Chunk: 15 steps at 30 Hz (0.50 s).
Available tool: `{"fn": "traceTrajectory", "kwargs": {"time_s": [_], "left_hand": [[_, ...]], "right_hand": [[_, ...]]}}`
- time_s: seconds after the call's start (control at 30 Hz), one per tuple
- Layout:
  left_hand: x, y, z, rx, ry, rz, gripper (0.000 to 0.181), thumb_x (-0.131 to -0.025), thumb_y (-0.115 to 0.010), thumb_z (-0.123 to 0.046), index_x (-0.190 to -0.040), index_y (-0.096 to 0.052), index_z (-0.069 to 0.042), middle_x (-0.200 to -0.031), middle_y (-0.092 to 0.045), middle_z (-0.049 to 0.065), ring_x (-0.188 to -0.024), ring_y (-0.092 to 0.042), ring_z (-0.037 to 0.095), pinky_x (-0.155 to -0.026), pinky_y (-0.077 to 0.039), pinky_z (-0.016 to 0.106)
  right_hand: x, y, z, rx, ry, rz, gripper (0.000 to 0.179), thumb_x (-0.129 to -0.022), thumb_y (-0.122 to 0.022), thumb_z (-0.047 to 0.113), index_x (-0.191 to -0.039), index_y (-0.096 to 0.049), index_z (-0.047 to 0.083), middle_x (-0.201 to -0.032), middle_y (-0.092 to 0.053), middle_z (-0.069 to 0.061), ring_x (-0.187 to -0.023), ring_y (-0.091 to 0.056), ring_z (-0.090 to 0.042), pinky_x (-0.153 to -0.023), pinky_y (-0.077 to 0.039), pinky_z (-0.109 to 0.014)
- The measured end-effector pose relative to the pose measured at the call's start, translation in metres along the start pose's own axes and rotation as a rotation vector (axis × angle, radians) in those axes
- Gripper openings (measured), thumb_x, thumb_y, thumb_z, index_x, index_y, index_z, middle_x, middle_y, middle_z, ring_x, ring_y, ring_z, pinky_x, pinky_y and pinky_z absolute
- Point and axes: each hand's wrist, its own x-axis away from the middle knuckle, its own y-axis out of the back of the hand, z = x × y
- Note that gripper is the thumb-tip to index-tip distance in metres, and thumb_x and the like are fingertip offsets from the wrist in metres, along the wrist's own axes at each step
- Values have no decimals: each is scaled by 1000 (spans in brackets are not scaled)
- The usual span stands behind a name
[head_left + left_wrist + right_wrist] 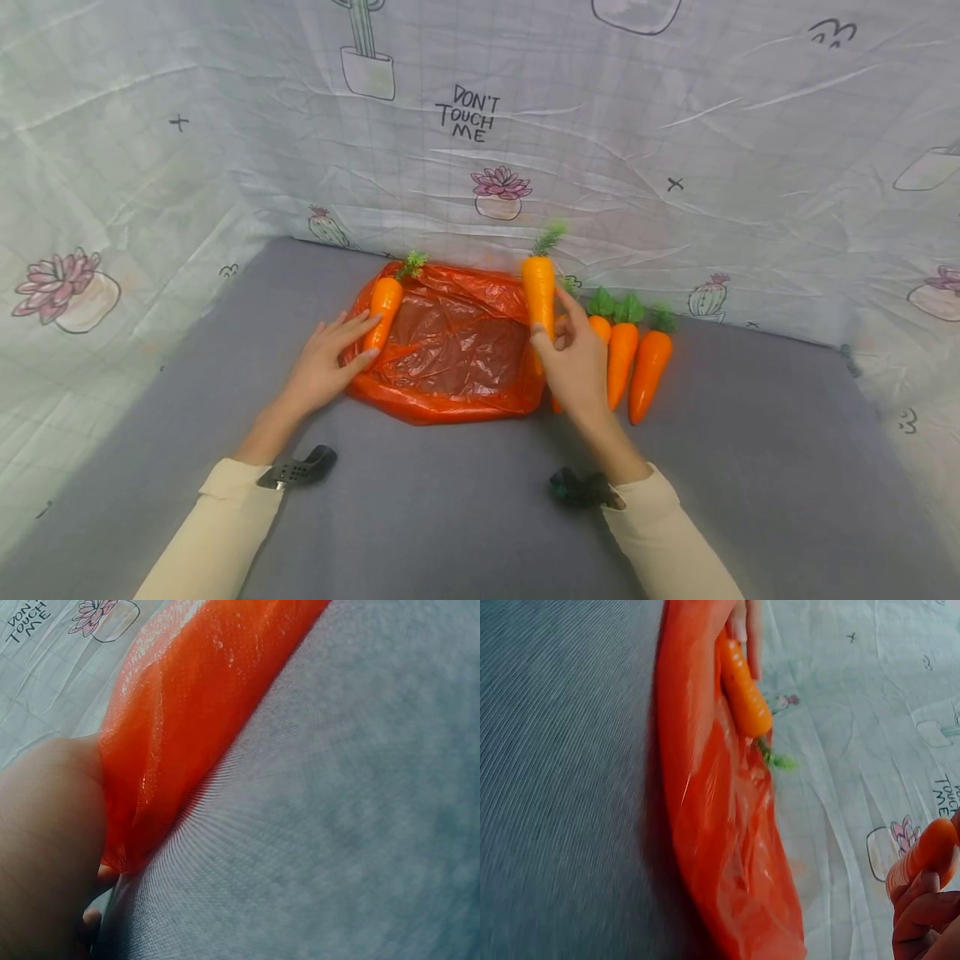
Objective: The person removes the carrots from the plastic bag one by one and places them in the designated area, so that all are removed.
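Note:
A toy carrot (540, 287) with a feathery green top is held upright by my right hand (577, 362), pinched between thumb and fingers. It stands over the right edge of an open red plastic bag (465, 410). On the bag's left side lies another carrot (385, 304), its leafy top pointing to the back. My left hand (326, 358) rests there with its fingers fairly straight, the fingertips at that carrot and the bag's rim. In the left wrist view the palm side (52, 825) sits against the red plastic; most of its fingers are hidden.
Several more carrots (651, 375) lie in a row right of the bag, partly behind my right hand. A grey cloth-covered surface (442, 508) spreads under everything. A white printed curtain (600, 125) stands behind and at both sides.

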Motion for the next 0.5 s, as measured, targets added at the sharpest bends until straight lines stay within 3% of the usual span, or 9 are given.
{"fn": "traceTrajectory", "kwargs": {"time_s": [0.23, 0.5], "left_hand": [[0, 2, -2, 6, 17, 10, 55, -94, -59, -37, -143, -46, -16, -148, -38, 15, -138, -23, 43, -111, -8, 59], [-1, 4, -3, -2, 19, 14, 55, -94, -59, -38, -143, -46, -16, -148, -38, 14, -138, -24, 43, -111, -8, 59]], "right_hand": [[1, 17, -11, 52, 25, -6, 58, -85, -63, 19, -141, -48, 18, -74, -55, -5, -57, -46, -18, -46, -37, -26], [0, 40, -28, 102, -60, -75, 55, -87, -63, 20, -140, -49, 21, -75, -57, -6, -58, -48, -19, -45, -39, -25]]}}
